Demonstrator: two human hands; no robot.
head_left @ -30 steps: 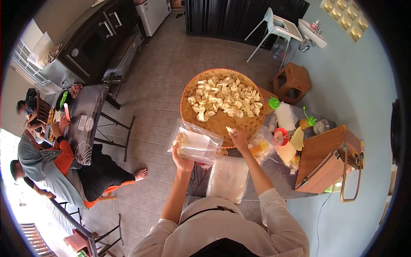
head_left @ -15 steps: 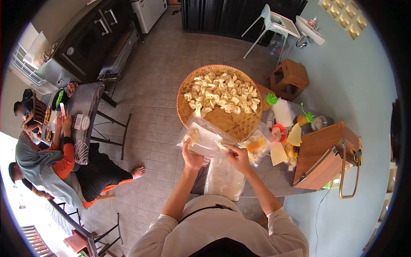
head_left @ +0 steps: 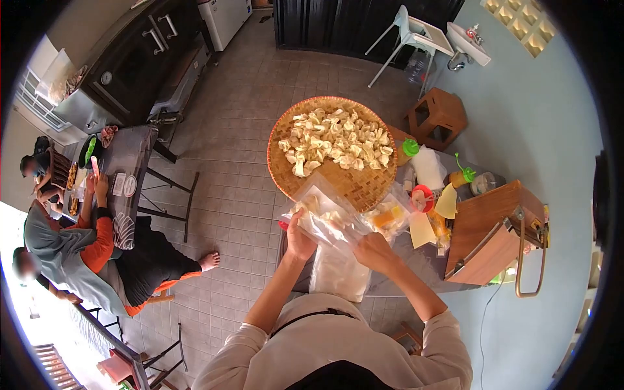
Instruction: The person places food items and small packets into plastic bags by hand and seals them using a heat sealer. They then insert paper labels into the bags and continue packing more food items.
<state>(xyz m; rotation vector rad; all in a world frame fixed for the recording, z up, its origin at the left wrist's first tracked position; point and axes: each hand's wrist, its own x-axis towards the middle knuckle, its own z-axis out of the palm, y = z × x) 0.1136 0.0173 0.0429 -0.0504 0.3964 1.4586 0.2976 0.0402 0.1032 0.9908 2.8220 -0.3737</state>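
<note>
A clear plastic bag with a few pale folded dumplings inside is stretched between my two hands. My left hand grips its left side, fingers closed on the plastic. At its right edge, my right hand is closed on the bag too. Just beyond the bag lies a round woven tray holding a heap of pale folded dumplings. Flat empty plastic bags lie on the table below my hands. Another bag with orange and yellow contents sits right of the tray.
Green-capped bottles, a red round container, yellow paper and a wooden box stand at the right. A brown stool is behind them. People sit at another table on the left.
My right hand has moved slightly right and down along the bag. The bag has shifted right with my left hand, and its contents now sit nearer the middle.
</note>
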